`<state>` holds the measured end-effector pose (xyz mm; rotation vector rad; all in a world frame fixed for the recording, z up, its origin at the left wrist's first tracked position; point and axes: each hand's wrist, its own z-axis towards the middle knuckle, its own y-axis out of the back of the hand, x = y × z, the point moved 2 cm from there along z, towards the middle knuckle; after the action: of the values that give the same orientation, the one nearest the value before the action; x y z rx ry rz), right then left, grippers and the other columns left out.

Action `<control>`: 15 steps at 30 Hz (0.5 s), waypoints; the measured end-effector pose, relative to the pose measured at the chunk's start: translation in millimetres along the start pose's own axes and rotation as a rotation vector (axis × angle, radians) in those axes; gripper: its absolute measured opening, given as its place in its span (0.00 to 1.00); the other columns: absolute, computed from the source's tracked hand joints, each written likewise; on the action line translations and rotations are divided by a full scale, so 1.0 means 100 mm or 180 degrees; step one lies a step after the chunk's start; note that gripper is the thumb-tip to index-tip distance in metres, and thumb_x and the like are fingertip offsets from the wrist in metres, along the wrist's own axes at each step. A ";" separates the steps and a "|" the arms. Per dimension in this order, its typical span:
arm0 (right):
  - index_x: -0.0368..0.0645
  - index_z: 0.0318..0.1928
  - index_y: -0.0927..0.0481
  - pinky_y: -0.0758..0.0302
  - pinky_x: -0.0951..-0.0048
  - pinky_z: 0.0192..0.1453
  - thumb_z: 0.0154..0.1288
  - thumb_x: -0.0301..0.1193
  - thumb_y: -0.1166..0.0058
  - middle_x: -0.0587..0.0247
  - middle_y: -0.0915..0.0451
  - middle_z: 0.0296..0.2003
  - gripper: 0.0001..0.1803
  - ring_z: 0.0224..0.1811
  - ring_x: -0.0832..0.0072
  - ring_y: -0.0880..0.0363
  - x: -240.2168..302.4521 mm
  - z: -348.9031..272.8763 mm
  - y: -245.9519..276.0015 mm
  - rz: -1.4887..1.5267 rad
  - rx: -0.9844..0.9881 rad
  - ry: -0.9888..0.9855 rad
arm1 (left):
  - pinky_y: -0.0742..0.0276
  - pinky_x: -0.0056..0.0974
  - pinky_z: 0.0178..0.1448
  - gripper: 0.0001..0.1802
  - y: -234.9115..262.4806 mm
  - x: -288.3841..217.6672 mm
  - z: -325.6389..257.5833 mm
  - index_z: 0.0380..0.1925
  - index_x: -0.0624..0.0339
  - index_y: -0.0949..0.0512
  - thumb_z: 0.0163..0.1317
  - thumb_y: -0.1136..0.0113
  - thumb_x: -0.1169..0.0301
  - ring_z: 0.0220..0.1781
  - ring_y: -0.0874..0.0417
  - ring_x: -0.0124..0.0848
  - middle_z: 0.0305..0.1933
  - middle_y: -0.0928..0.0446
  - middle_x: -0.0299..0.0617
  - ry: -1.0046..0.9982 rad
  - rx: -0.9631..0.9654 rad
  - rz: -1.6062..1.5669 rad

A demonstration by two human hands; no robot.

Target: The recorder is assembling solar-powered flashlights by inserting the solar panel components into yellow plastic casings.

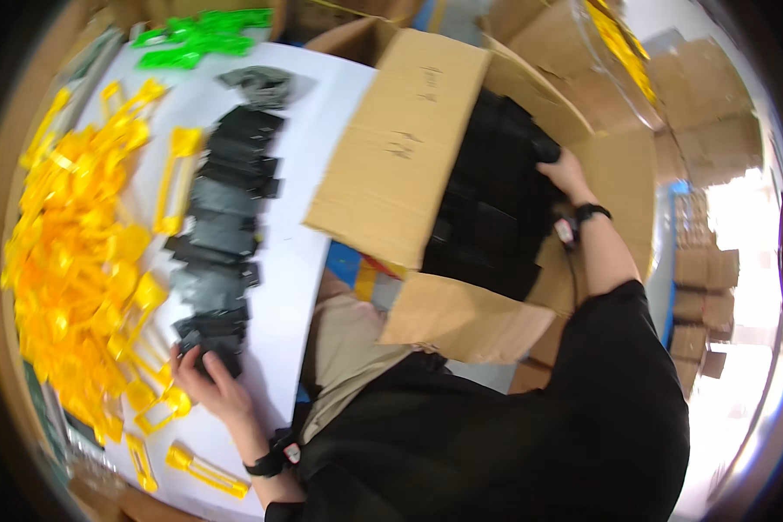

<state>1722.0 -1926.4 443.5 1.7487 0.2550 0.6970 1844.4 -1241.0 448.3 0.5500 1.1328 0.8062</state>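
Note:
A row of overlapping flat black pieces runs along the white table. At its near end, my left hand grips a black piece between its fingers, against the table. On the right, an open cardboard box is filled with similar black pieces. My right hand reaches into it from the right, its fingers closed round a dark piece at the edge of the stack. Blur hides the pieces' exact kind.
A large heap of yellow plastic parts covers the table's left side. One yellow part lies beside the black row. Green parts and a crumpled dark bag lie at the far end. Stacked cartons stand to the right.

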 end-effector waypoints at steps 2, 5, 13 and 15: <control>0.34 0.53 0.26 0.26 0.65 0.54 0.42 0.33 0.33 0.47 0.20 0.45 0.34 0.50 0.60 0.20 0.03 -0.10 0.01 0.0046 -0.0074 0.0031 | 0.45 0.49 0.69 0.11 0.11 0.06 0.04 0.43 0.67 0.27 0.63 0.46 0.73 0.65 0.37 0.51 0.62 0.35 0.57 0.0102 0.0044 -0.0061; 0.36 0.53 0.27 0.25 0.67 0.53 0.43 0.27 0.35 0.55 0.21 0.42 0.32 0.45 0.66 0.21 0.52 -0.35 0.15 0.0874 0.0026 0.0162 | 0.45 0.48 0.70 0.10 0.24 0.09 0.04 0.42 0.65 0.27 0.61 0.45 0.75 0.65 0.37 0.51 0.62 0.36 0.55 0.0309 0.0014 -0.0153; 0.40 0.56 0.35 0.20 0.63 0.52 0.53 0.20 0.42 0.60 0.26 0.41 0.28 0.40 0.68 0.20 2.79 -1.03 0.54 0.3972 0.2269 0.1618 | 0.44 0.49 0.70 0.21 0.42 0.14 0.13 0.50 0.62 0.30 0.56 0.39 0.68 0.67 0.39 0.51 0.66 0.39 0.55 0.0128 0.0093 -0.0208; 0.38 0.55 0.34 0.23 0.69 0.50 0.51 0.22 0.38 0.61 0.26 0.41 0.30 0.43 0.71 0.22 3.52 -1.08 0.30 0.2854 0.2304 0.2021 | 0.45 0.50 0.70 0.27 0.52 0.13 0.12 0.52 0.61 0.31 0.53 0.35 0.66 0.68 0.40 0.53 0.67 0.41 0.55 0.0065 0.0026 -0.0215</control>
<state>1935.3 -1668.2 600.2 2.2679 0.1414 2.0156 1843.9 -1199.0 483.3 0.5085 1.1680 0.7505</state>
